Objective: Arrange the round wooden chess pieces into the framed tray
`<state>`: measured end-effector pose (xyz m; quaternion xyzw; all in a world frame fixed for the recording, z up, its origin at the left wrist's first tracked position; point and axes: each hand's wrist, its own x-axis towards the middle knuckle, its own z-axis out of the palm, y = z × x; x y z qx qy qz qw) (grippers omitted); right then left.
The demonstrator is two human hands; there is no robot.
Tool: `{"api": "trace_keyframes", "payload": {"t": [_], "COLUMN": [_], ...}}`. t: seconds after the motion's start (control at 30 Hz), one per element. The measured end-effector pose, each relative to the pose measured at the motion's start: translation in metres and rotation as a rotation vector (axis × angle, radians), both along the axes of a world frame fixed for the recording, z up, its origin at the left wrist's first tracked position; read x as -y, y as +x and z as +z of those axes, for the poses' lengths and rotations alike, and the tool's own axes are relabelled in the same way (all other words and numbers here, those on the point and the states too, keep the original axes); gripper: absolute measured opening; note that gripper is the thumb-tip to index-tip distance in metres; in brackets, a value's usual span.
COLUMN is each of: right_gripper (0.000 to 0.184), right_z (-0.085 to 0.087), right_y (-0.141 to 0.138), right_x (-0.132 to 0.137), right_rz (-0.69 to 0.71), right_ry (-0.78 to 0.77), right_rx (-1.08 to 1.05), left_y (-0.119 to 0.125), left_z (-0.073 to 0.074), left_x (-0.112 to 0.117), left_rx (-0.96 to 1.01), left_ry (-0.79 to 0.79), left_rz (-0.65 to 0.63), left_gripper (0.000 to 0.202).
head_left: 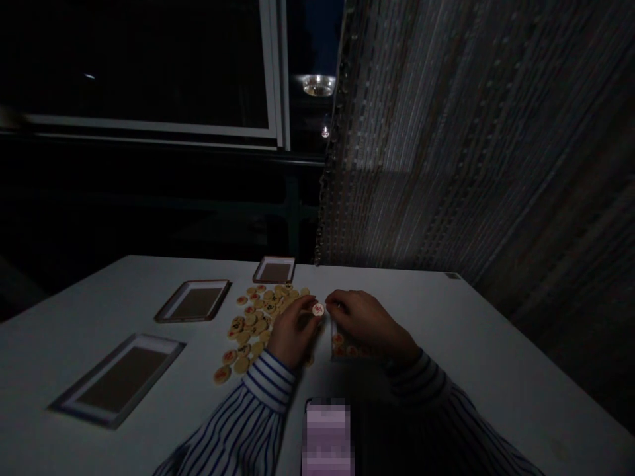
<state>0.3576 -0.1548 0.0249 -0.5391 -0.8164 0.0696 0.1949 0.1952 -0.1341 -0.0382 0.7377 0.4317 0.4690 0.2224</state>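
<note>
My left hand (292,334) pinches a round wooden game piece (318,309) with a red mark, held just above the white table (471,344). My right hand (370,324) is curled beside it, fingertips close to the same piece; what it holds, if anything, is hidden. Several more round pieces (255,320) lie scattered left of my hands. A few pieces (342,345) sit in a row under my right hand. Both sleeves are blue-and-white striped.
Three shallow rectangular trays rest on the table: one at the near left (122,380), one in the middle left (194,301), a small one at the back (274,270). A phone (327,436) lies near me. A curtain (471,145) hangs at the right; a dark window is behind.
</note>
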Motion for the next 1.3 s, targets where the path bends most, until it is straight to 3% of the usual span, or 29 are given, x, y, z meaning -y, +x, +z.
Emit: {"api": "trace_keyframes", "payload": {"t": [0.2,0.57,0.7,0.9,1.3], "right_gripper": [0.026,0.023,0.021,0.018,0.018], "right_z": [-0.002,-0.018,-0.025,-0.031,-0.023], "right_y": [0.001,0.008,0.011,0.013,0.011], "right_x": [-0.001,-0.007,-0.009,-0.011,-0.006], "right_rz": [0.036,0.104,0.097,0.087,0.129], "right_ry": [-0.082,-0.239,-0.274,-0.292,-0.203], "right_rx": [-0.073,-0.349,-0.427,-0.435,-0.261], "left_y": [0.0,0.008,0.011,0.018,0.02], "left_z": [-0.014,-0.017,-0.02,-0.022,-0.013], "left_x": [0.001,0.007,0.008,0.01,0.013], "left_rx": [-0.056,-0.013,0.113,0.402,0.509], "left_ry": [0.06,0.072,-0.052,-0.355,-0.477], "left_rz": [-0.019,-0.036,-0.035,-0.155,-0.092], "left_gripper": [0.032,0.032,0.031,0.023,0.025]}}
